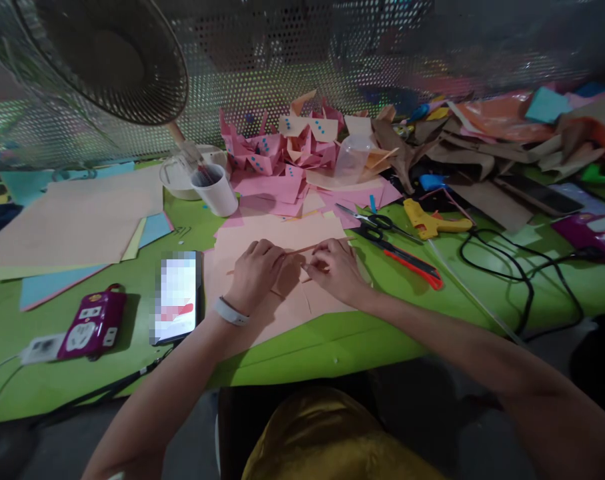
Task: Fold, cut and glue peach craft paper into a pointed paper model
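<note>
Over peach paper sheets point(282, 333), my left hand point(255, 275) has its fingers curled and pressed down on a smaller peach paper piece point(291, 273). My right hand point(333, 270) pinches at the other side of that piece, thumb against fingers; the exact grip is partly hidden. A thin orange-brown strip point(302, 251) runs behind the fingers of both hands. Right of my right hand lie black-handled scissors point(377, 221) and a red-and-black utility knife point(412, 265).
A phone point(177, 297) with a lit screen and a purple power socket point(92, 325) lie left. Behind stand a white cup point(216, 193), a fan point(107, 60) and pink folded paper shapes point(262, 153). A yellow glue gun point(429, 220) and black cable point(527, 287) are right.
</note>
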Available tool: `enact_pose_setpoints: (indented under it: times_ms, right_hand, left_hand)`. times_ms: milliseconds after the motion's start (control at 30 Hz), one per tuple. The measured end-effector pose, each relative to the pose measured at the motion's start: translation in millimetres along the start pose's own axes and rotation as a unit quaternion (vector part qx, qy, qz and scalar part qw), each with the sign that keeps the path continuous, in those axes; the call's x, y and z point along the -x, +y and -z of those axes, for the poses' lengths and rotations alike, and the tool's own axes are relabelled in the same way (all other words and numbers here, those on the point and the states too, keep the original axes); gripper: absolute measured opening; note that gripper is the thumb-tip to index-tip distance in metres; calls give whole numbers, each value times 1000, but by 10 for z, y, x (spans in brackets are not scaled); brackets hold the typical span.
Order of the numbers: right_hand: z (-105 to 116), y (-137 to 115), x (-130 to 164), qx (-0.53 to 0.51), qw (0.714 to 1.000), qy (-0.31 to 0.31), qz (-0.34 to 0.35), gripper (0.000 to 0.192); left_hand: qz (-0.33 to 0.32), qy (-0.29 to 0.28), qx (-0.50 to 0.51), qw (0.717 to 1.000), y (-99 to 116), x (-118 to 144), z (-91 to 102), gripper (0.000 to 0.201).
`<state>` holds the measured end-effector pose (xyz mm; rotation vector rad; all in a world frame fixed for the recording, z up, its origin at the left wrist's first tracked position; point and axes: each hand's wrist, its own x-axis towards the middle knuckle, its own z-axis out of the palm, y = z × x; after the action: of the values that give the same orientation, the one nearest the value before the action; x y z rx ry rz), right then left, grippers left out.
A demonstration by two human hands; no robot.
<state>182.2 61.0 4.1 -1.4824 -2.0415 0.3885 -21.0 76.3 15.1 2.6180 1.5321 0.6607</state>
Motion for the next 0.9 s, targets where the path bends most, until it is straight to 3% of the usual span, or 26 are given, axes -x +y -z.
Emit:
enact_pose_setpoints:
  times_ms: [200, 433, 900]
  right_hand:
    - [9, -1, -67, 23, 999, 1, -26, 22]
    - [-15, -39, -122, 22, 999, 9, -34, 22]
    - [-33, 11, -125, 25, 999, 19, -40, 24]
  left_hand:
    - [-24, 0, -8, 1000, 15, 13, 13, 26]
    - [-28, -58, -86, 994, 82, 109, 46, 33]
    - [-56, -78, -119, 988, 111, 114, 78, 33]
